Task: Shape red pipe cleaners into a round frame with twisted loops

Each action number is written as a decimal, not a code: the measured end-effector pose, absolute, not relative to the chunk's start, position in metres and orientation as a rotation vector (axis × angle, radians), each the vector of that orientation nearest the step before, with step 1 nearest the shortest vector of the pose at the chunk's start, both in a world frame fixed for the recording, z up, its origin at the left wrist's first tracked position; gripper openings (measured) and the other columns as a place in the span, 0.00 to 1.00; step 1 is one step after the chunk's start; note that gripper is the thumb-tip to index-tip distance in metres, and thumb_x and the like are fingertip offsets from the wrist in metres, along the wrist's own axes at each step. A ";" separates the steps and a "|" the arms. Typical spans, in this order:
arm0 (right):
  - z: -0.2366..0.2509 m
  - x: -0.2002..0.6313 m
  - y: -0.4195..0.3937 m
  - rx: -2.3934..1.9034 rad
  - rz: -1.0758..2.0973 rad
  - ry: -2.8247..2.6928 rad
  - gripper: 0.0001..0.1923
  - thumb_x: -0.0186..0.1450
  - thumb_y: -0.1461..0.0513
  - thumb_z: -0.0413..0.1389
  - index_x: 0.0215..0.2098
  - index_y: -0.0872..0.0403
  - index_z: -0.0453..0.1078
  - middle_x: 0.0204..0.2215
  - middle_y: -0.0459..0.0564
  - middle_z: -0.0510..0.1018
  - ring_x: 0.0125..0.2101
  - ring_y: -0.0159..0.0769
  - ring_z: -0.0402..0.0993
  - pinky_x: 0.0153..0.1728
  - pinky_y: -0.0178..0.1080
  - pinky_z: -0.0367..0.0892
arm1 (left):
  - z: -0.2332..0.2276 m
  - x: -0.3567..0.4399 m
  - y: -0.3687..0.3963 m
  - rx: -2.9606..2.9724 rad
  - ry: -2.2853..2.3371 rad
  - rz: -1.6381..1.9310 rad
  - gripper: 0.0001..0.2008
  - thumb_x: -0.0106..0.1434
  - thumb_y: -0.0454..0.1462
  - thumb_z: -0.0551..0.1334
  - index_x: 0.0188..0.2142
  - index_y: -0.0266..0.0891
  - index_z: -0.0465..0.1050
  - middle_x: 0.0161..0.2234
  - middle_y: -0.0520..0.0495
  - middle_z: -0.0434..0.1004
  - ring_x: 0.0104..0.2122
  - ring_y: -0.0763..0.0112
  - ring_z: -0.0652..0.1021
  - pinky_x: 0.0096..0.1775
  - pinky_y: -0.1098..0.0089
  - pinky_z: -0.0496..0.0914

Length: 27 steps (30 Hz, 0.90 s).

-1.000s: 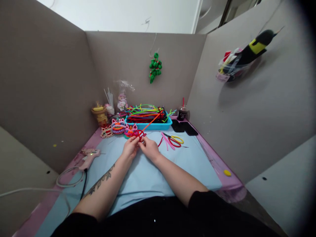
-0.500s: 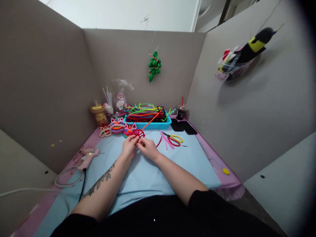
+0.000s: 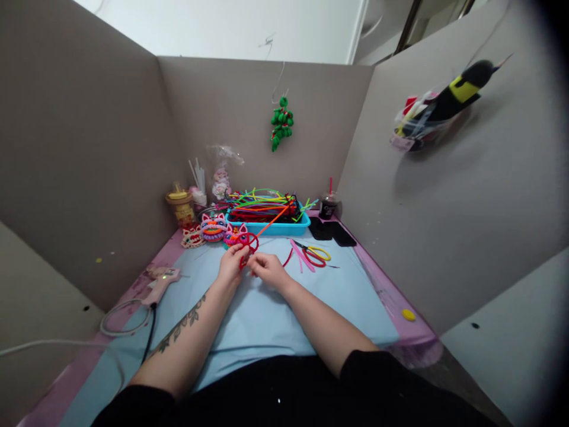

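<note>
See pipe cleaners [image 3: 267, 206] heaped in blue tray [image 3: 288, 228], drink in lidded cup [image 3: 328, 207], scissors [image 3: 316, 257] past right hand [image 3: 269, 270]. Pinching red pipe-cleaner loop [image 3: 252, 242] in left hand [image 3: 232, 264]; can't tell right hand's grip.

Red looped piece [image 3: 256, 243]: partly covered by left grip [image 3: 231, 265]. Right grip [image 3: 269, 270]: contact with it too small to tell. White cable [image 3: 48, 342]: cut off, left edge. Black sleeves [image 3: 137, 404]: cut off, bottom edge.

Red ring [image 3: 256, 242]: rounded openwork loop, finer detail unclear
Ring's pose: held up, tilt unclear
Ring's place: left of centre
</note>
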State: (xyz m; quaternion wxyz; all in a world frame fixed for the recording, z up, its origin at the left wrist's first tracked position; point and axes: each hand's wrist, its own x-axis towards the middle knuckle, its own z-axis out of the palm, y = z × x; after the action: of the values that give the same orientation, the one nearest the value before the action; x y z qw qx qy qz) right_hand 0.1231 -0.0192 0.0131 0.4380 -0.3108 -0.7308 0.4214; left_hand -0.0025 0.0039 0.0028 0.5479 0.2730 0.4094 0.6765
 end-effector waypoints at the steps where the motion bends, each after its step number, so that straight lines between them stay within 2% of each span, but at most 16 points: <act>1: 0.011 0.125 -0.014 -0.842 0.977 -1.749 0.11 0.61 0.57 0.48 0.28 0.55 0.68 0.18 0.43 0.70 0.21 0.28 0.65 0.25 0.31 0.61 | 0.002 -0.003 0.005 0.646 0.974 1.598 0.21 0.36 0.35 0.71 0.30 0.35 0.65 0.20 0.53 0.72 0.18 0.77 0.71 0.24 0.75 0.64; 3: 0.008 0.128 -0.005 -0.960 0.801 -1.646 0.12 0.62 0.57 0.47 0.30 0.54 0.68 0.20 0.44 0.70 0.23 0.30 0.66 0.27 0.32 0.62 | 0.002 -0.003 0.006 0.642 0.983 1.585 0.21 0.37 0.35 0.71 0.30 0.35 0.66 0.21 0.52 0.73 0.20 0.75 0.73 0.26 0.74 0.66; 6: 0.006 0.132 0.005 -1.022 0.540 -1.619 0.07 0.60 0.60 0.50 0.31 0.53 0.69 0.28 0.47 0.72 0.30 0.33 0.67 0.34 0.35 0.63 | 0.003 -0.002 0.004 0.655 0.961 1.529 0.21 0.38 0.35 0.71 0.32 0.35 0.66 0.24 0.49 0.75 0.24 0.71 0.76 0.28 0.73 0.67; 9: 0.006 0.133 0.008 -1.045 0.409 -1.642 0.05 0.57 0.63 0.52 0.32 0.53 0.70 0.31 0.48 0.72 0.35 0.35 0.66 0.40 0.38 0.62 | 0.005 0.000 0.001 0.675 0.907 1.485 0.21 0.39 0.35 0.71 0.32 0.35 0.66 0.25 0.48 0.76 0.27 0.69 0.77 0.30 0.72 0.69; 19: 0.004 0.131 0.008 -1.074 0.393 -1.740 0.04 0.58 0.63 0.51 0.27 0.53 0.67 0.29 0.47 0.70 0.36 0.35 0.65 0.42 0.39 0.60 | 0.010 0.002 -0.002 0.664 0.880 1.457 0.19 0.39 0.34 0.71 0.30 0.35 0.67 0.25 0.50 0.75 0.24 0.72 0.76 0.30 0.71 0.69; 27: 0.000 0.130 0.012 -1.120 0.436 -1.775 0.04 0.56 0.64 0.52 0.26 0.54 0.69 0.27 0.48 0.70 0.32 0.35 0.65 0.36 0.37 0.62 | 0.006 0.001 -0.002 0.751 0.956 1.462 0.19 0.38 0.35 0.72 0.30 0.34 0.70 0.23 0.51 0.73 0.21 0.78 0.72 0.25 0.77 0.64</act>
State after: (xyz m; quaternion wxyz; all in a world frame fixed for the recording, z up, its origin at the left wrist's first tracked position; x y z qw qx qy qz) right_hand 0.1304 0.0124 -0.0002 0.4786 -0.4586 -0.7271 0.1786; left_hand 0.0012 -0.0016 0.0061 0.5812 0.3214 0.4090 0.6257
